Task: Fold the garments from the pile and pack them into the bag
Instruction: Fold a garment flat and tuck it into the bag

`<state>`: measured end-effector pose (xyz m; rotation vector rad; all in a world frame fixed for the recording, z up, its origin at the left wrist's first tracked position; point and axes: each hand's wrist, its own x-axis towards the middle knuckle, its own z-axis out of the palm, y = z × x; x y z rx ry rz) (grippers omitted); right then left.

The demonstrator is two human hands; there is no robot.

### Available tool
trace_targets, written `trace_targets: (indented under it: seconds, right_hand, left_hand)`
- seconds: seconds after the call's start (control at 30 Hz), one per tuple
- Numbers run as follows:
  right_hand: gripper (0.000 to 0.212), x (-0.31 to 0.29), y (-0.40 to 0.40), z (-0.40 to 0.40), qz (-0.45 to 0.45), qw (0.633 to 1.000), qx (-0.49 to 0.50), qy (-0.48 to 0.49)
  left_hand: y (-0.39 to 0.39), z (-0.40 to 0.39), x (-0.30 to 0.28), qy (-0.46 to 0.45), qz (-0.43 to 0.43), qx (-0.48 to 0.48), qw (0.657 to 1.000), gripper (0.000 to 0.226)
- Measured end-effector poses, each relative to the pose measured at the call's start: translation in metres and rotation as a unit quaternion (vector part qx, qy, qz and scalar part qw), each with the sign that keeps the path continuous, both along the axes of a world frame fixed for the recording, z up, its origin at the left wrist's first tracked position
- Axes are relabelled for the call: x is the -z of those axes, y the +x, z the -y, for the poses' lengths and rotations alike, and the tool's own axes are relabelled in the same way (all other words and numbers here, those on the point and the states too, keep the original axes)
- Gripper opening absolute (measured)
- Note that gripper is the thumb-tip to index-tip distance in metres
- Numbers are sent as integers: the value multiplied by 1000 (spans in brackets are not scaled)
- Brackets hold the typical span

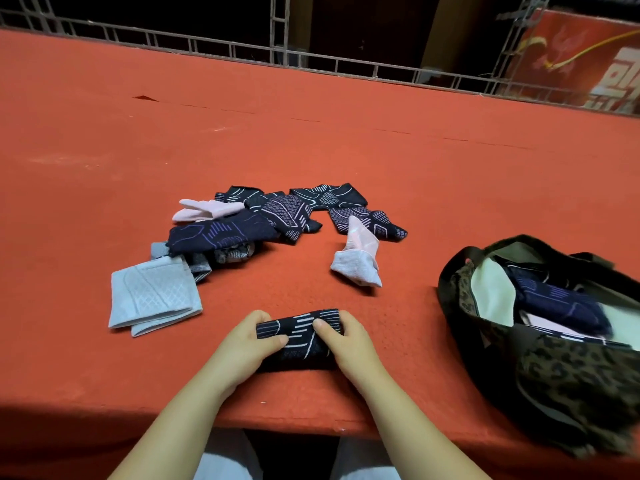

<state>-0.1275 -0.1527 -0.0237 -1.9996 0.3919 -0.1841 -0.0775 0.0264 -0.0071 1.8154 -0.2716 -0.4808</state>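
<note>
While seemingly folded, dark sock (300,341) sits between gripping fingers (273,339).

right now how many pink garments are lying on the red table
2: one pale pink garment at the pile's far left edge, another pink garment lying alone between pile and bag. More may hide under the dark ones.

1. Even overhead light falls on the red table (346,150), bright at mid-frame.
2. The background beyond the railing (207,46) is almost black.
3. A dark shadow band covers the lower left edge.
4. Wide-angle distortion bends the railing; the bag (554,393) at the lower right blurs.
</note>
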Motion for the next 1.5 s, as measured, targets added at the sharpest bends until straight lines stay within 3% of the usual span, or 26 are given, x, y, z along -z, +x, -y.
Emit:
trace_targets:
  seconds: [0.07,0.17,0.2,0.27,0.33,0.4,0.53,0.63,0.77,0.9,1.2,1.33,1.4,1.5]
  right_hand:
    - [20,-11,-13,3,55,991,37,115]
    - [12,-37,-37,17,117,977,96,152]
    - [18,-47,-46,26,125,977,116,127]
    - [35,-70,-63,41,109,985,135,-20]
    - [57,-90,-83,62,95,969,145,-176]
    - [63,-110,-100,84,93,954,150,-243]
    - [57,-141,-135,138,82,947,193,-244]
    - [50,-157,-153,186,69,955,230,-171]
    - [43,-154,-154,258,62,954,282,-77]
    - [43,-138,-149,307,19,955,296,-24]
    - [53,-106,-147,329,-65,948,281,-135]
    - [39,-103,-152,328,-92,948,249,-175]
    - [32,-102,-153,326,-133,943,228,-202]
    - [40,-111,-155,319,-139,936,232,-228]
  left_hand:
    - [-8,15,-11,-48,4,5,999,31]
    - [-17,49,-25,-113,8,12,993,46]
    - [-19,64,-31,-147,1,12,989,45]
    - [-24,89,-40,-189,11,11,982,41]
    - [-32,121,-50,-188,45,19,981,31]
    - [-40,151,-61,-178,68,35,981,24]
    - [-61,210,-83,-186,94,102,973,23]
    - [-69,251,-92,-197,83,142,967,20]
    - [-74,302,-104,-180,29,191,965,21]
    - [-72,336,-103,-127,44,205,969,19]
    - [-68,347,-79,35,174,230,957,22]
    - [-68,348,-79,74,233,250,937,22]
    - [-68,346,-76,91,235,255,934,18]
    - [-65,338,-75,82,208,267,937,16]
